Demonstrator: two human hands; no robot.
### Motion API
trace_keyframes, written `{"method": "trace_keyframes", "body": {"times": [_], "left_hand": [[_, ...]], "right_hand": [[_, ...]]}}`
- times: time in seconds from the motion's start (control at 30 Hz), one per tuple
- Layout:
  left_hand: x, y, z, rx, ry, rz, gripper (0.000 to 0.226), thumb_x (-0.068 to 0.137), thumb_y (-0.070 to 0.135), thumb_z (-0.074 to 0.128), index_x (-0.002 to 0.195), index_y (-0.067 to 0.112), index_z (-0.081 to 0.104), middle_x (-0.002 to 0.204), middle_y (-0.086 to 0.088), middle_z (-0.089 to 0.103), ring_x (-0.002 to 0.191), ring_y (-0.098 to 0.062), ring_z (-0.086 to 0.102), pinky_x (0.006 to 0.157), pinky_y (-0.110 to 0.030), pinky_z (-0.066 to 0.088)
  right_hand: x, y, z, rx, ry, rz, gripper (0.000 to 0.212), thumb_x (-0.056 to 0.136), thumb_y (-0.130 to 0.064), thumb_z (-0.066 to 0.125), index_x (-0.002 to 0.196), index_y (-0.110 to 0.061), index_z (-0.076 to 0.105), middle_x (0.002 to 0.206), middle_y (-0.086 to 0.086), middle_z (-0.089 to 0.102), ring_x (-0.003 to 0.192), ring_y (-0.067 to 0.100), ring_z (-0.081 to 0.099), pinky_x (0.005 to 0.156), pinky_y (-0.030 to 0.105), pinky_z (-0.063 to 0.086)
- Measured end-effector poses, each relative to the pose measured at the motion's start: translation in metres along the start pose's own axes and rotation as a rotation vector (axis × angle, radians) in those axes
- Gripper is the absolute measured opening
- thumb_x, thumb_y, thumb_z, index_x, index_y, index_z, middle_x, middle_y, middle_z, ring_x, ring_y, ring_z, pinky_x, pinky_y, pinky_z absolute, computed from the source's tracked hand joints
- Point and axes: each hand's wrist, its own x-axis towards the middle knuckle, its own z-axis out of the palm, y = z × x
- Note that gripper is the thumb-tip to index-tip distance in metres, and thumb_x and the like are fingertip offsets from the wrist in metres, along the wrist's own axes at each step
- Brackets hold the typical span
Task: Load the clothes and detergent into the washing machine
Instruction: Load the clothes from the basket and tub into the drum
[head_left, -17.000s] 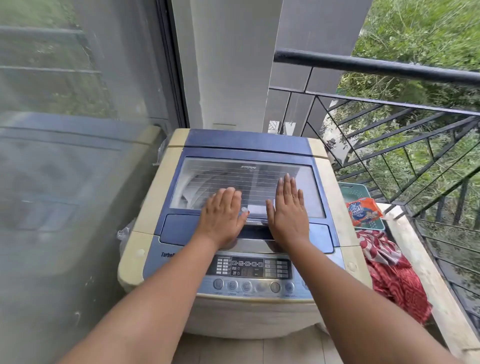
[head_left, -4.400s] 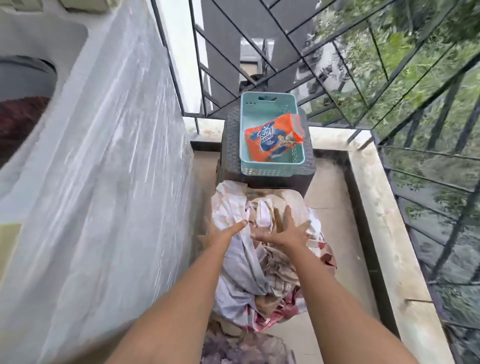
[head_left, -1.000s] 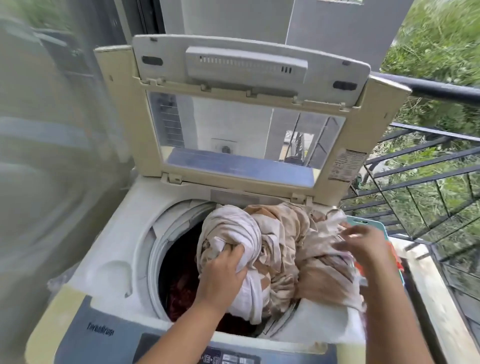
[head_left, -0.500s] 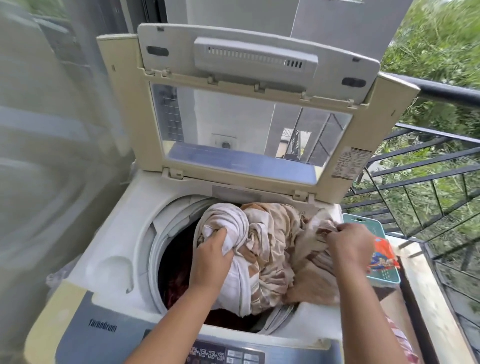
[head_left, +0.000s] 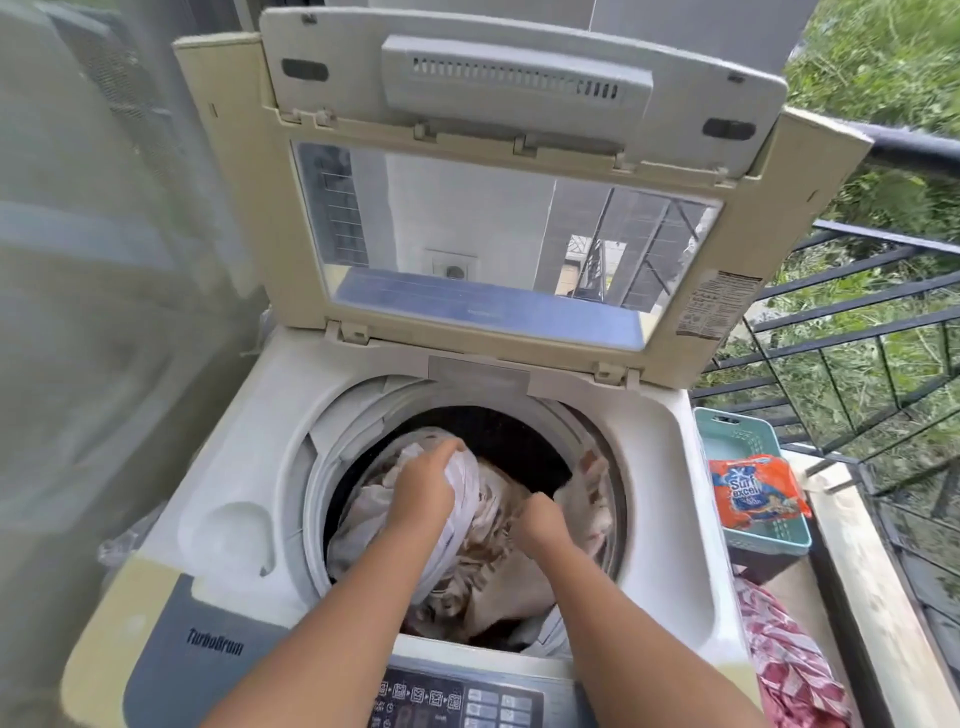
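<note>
Both hands are down in the drum (head_left: 613, 452) of the washer (head_left: 249, 467), pushing in a bundle of pale cloth (head_left: 483, 551). The left hand (head_left: 423, 491) is closed around a white fold near the far left of the bundle; the right hand (head_left: 540, 522) is balled into a fist, pressing into the beige part. The cloth sits mostly below the rim, so this load looks nearly in. Left to do, as I judge it: the red patterned cloth (head_left: 789, 660) lying on the floor at the near right, and the detergent — the orange packet (head_left: 753, 491) rests unopened in the teal basket (head_left: 779, 540) to the right of the washer. The lid (head_left: 519, 156) stands upright at the far side, clear of the hands. A railing (head_left: 857, 291) runs along the right, and nothing blocks the reach to the basket.
</note>
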Motion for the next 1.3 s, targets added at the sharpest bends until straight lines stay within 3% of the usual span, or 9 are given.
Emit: {"method": "trace_keyframes", "body": {"times": [0.07,0.2,0.27,0.4,0.7,0.83,1.03,1.2,1.3], "left_hand": [[0.002,-0.001,0.006,0.025,-0.057,0.011,0.06,0.086,-0.01,0.031,0.133,0.022,0.05,0.113,-0.016,0.061,0.1,-0.028,0.057,0.085,-0.039,0.046],[0.0,-0.007,0.011,0.095,-0.107,-0.008,0.047,0.092,0.0,0.039,0.132,0.024,0.05,0.109,-0.016,0.061,0.087,-0.022,0.051,0.068,-0.026,0.034],[-0.002,-0.007,0.011,0.085,-0.11,-0.019,0.049,0.091,-0.003,0.038,0.13,0.023,0.052,0.102,-0.017,0.062,0.077,-0.02,0.047,0.065,-0.024,0.031],[-0.002,-0.002,0.012,0.103,-0.127,-0.007,0.052,0.088,-0.002,0.04,0.13,0.026,0.052,0.106,-0.013,0.066,0.081,-0.021,0.055,0.067,-0.027,0.041],[-0.002,0.073,0.016,0.177,-0.111,0.135,0.035,0.089,0.015,0.048,0.11,0.038,0.065,0.113,0.001,0.068,0.098,-0.025,0.063,0.072,-0.033,0.052],[-0.008,0.115,0.029,0.101,-0.036,0.168,0.029,0.088,0.017,0.051,0.108,0.03,0.068,0.11,-0.004,0.07,0.102,-0.027,0.063,0.082,-0.036,0.053],[-0.047,0.178,0.068,0.033,-0.033,0.2,0.028,0.086,0.017,0.051,0.103,0.027,0.07,0.104,-0.006,0.072,0.1,-0.028,0.064,0.082,-0.035,0.053],[-0.089,0.235,0.122,-0.028,-0.017,0.187,0.028,0.083,0.015,0.052,0.102,0.024,0.071,0.102,-0.007,0.072,0.098,-0.028,0.064,0.083,-0.032,0.05],[-0.114,0.265,0.166,-0.073,-0.026,0.185,0.029,0.082,0.01,0.053,0.104,0.018,0.071,0.102,-0.009,0.072,0.099,-0.028,0.064,0.086,-0.032,0.049]], "right_hand": [[0.002,0.001,0.003,0.008,-0.081,0.001,0.037,0.092,-0.01,0.048,0.06,-0.018,0.031,0.066,0.0,0.038,0.07,0.018,0.043,0.065,0.024,0.035],[0.0,0.002,0.002,-0.006,-0.164,-0.037,0.013,0.094,-0.011,0.047,0.093,-0.011,0.06,0.08,0.006,0.052,0.089,0.021,0.048,0.076,0.027,0.038],[0.001,0.007,0.001,-0.05,-0.163,-0.099,0.019,0.094,-0.011,0.045,0.08,-0.012,0.058,0.084,0.007,0.056,0.089,0.021,0.05,0.076,0.03,0.04],[0.005,0.008,-0.003,0.076,-0.077,-0.087,0.021,0.09,-0.012,0.049,0.094,0.0,0.066,0.089,0.01,0.058,0.087,0.02,0.053,0.076,0.03,0.044],[-0.02,-0.002,-0.051,0.372,0.084,-0.223,0.022,0.08,-0.008,0.055,0.097,-0.004,0.068,0.09,0.014,0.07,0.079,0.021,0.06,0.064,0.028,0.043],[-0.033,0.018,-0.082,0.46,0.204,-0.257,0.031,0.082,-0.008,0.054,0.109,-0.013,0.069,0.1,0.006,0.071,0.092,0.017,0.063,0.077,0.03,0.049],[-0.053,0.09,-0.113,0.652,0.302,-0.203,0.014,0.065,-0.015,0.054,0.062,-0.023,0.065,0.055,-0.009,0.06,0.061,0.012,0.054,0.06,0.028,0.042],[-0.077,0.166,-0.142,0.709,0.357,-0.238,0.014,0.062,-0.012,0.055,0.051,-0.021,0.057,0.039,-0.014,0.052,0.043,-0.005,0.044,0.048,0.019,0.038],[-0.083,0.222,-0.157,0.711,0.369,-0.269,0.009,0.056,-0.016,0.051,0.053,-0.023,0.054,0.045,-0.014,0.051,0.049,-0.001,0.045,0.054,0.022,0.037]]}}
